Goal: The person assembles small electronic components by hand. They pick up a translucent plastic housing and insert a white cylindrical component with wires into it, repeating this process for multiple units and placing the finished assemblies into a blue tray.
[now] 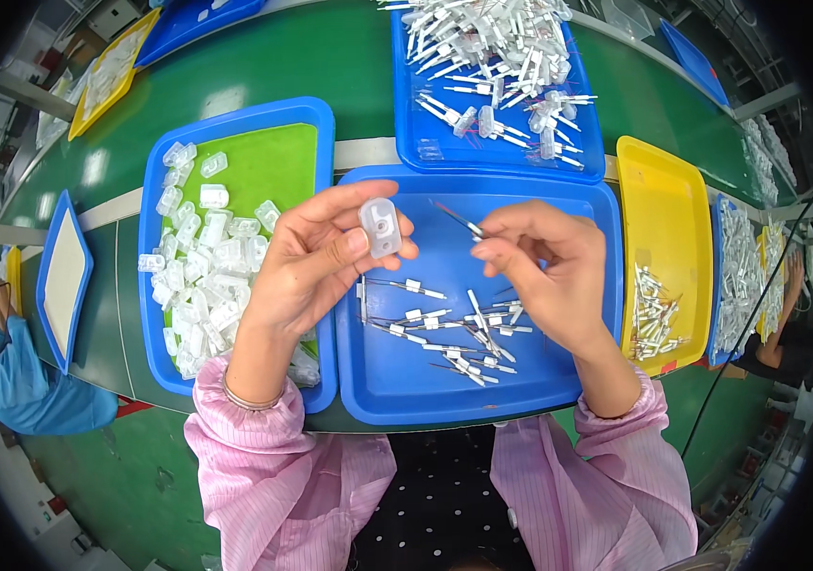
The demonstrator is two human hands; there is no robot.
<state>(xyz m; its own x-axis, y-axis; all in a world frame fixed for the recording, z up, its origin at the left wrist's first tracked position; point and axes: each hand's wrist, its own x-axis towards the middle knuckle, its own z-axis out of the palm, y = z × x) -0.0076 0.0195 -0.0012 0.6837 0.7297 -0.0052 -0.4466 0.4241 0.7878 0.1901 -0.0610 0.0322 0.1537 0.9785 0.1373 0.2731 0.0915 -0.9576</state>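
Between thumb and fingers, my left hand (pixel 316 252) grips a small translucent plastic housing (pixel 381 228) with a round hole in its face. My right hand (pixel 545 262) pinches a thin white stick-like part with wires (pixel 459 221), its dark reddish leads pointing up and left toward the housing. The two pieces are apart. Both hands hover over a blue tray (pixel 406 395), where several similar white wired parts (pixel 473 333) lie scattered. To the left, a blue tray with a green base (pixel 283 157) bears a heap of translucent housings (pixel 211 271).
A blue tray (pixel 406 124) at the back is piled with housings joined to wired parts (pixel 502 48). On the right, a yellow tray (pixel 664 181) has more wired parts. A white-lined tray (pixel 64 271) stands far left. Co-workers (pixel 40 371) sit at both sides of the green table (pixel 349 43).
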